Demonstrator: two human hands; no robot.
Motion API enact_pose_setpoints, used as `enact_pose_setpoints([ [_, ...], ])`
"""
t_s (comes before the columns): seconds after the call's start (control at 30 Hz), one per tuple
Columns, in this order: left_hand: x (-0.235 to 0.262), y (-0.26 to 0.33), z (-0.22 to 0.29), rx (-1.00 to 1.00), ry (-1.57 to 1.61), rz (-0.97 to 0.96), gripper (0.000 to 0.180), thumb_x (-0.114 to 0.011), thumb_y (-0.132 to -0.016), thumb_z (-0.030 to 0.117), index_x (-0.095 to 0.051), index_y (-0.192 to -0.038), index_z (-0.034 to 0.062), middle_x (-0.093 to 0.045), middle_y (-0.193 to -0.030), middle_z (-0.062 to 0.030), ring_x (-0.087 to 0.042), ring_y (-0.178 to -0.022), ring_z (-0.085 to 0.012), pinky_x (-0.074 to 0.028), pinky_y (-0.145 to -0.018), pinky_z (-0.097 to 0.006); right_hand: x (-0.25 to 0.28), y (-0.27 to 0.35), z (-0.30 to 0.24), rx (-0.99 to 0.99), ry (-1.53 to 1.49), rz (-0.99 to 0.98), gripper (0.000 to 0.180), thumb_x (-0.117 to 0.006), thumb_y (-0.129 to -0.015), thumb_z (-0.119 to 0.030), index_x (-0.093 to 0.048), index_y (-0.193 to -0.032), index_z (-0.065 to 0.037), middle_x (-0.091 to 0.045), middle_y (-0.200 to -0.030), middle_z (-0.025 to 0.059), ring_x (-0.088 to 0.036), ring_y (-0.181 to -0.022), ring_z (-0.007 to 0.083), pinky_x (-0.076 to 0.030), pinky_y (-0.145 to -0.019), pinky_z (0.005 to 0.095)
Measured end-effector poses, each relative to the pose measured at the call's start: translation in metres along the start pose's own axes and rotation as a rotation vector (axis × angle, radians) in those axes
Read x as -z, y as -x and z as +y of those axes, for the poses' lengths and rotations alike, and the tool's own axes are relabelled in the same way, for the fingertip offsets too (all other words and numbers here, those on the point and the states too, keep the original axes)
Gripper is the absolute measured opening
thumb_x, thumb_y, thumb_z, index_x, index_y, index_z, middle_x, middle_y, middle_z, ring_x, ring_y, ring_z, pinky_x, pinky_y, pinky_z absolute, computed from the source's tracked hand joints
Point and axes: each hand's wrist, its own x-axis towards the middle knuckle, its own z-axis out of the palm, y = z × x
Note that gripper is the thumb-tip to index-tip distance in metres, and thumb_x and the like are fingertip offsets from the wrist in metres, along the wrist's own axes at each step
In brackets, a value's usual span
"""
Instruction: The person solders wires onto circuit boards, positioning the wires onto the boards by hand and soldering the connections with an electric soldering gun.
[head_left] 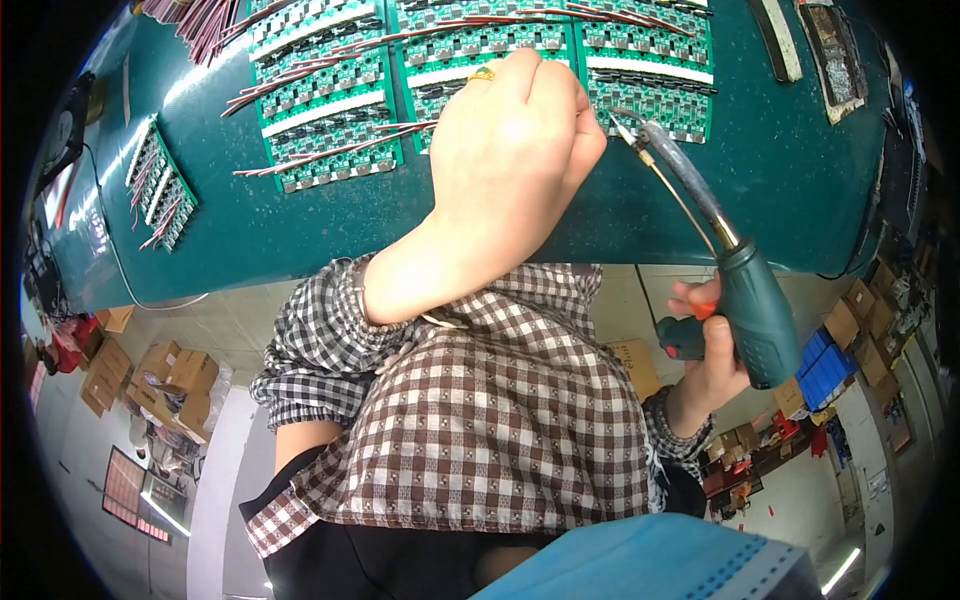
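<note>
My left hand point(515, 150), a ring on one finger, is closed over the lower part of the middle green circuit board panel point(425, 108). Its fingertips point away from view, so whatever they pinch is hidden. In my right hand point(715, 355) is a dark green soldering gun point(765, 315) with a red trigger. Its bent metal barrel reaches up and left, and the tip ends just right of my left hand, by the lower edge of the right circuit board panel point(650, 85). A thin feed tube runs alongside the barrel. Red and black wires point(300, 160) lie across the panels.
Another circuit board panel point(325, 150) lies left of the middle one. A smaller board piece point(162, 190) is farther left on the green table point(240, 230). A wire bundle point(205, 30) sits at the far left, a worn tray point(832, 60) at the far right. Cardboard boxes point(175, 375) stand below.
</note>
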Motion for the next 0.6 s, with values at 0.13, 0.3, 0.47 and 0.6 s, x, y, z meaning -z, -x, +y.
enact_pose_setpoints([
  [0.13,-0.002,0.0,-0.001,-0.024,0.004,0.03,0.018,-0.069,-0.066,0.007,-0.054,-0.074,0.0083,-0.052,-0.069,-0.0043,-0.055,-0.062,-0.0221,-0.043,-0.053,-0.032,0.008,-0.007,-0.007,0.077,0.073,-0.038,0.041,-0.06,-0.083,-0.017,-0.052,-0.11,0.012,-0.06,-0.081,0.0158,-0.062,-0.067,0.0233,-0.055,-0.058,0.033],
  [0.3,-0.002,0.0,0.0,0.003,-0.016,0.018,0.018,-0.069,-0.065,0.006,-0.053,-0.073,0.0087,-0.052,-0.069,-0.0045,-0.055,-0.062,-0.0226,-0.044,-0.052,-0.033,0.009,-0.01,-0.011,0.071,0.163,-0.094,0.038,-0.06,-0.083,-0.015,-0.053,-0.107,0.012,-0.06,-0.079,0.0145,-0.061,-0.065,0.0225,-0.052,-0.061,0.0328],
  [0.47,-0.001,-0.001,0.001,0.009,-0.023,0.012,0.018,-0.069,-0.065,0.006,-0.053,-0.073,0.0089,-0.052,-0.069,-0.0045,-0.055,-0.062,-0.0227,-0.044,-0.053,-0.033,0.005,-0.01,-0.012,0.06,0.163,-0.086,0.037,-0.06,-0.082,-0.015,-0.054,-0.106,0.012,-0.06,-0.076,0.0133,-0.06,-0.064,0.0221,-0.05,-0.063,0.0326],
  [0.6,-0.001,-0.001,0.001,0.001,-0.015,0.012,0.019,-0.069,-0.065,0.007,-0.053,-0.074,0.009,-0.052,-0.069,-0.0044,-0.055,-0.062,-0.0225,-0.044,-0.053,-0.033,0.003,-0.009,-0.013,0.053,0.176,-0.076,0.036,-0.061,-0.082,-0.015,-0.054,-0.105,0.012,-0.059,-0.075,0.013,-0.06,-0.064,0.0219,-0.05,-0.062,0.0328],
])
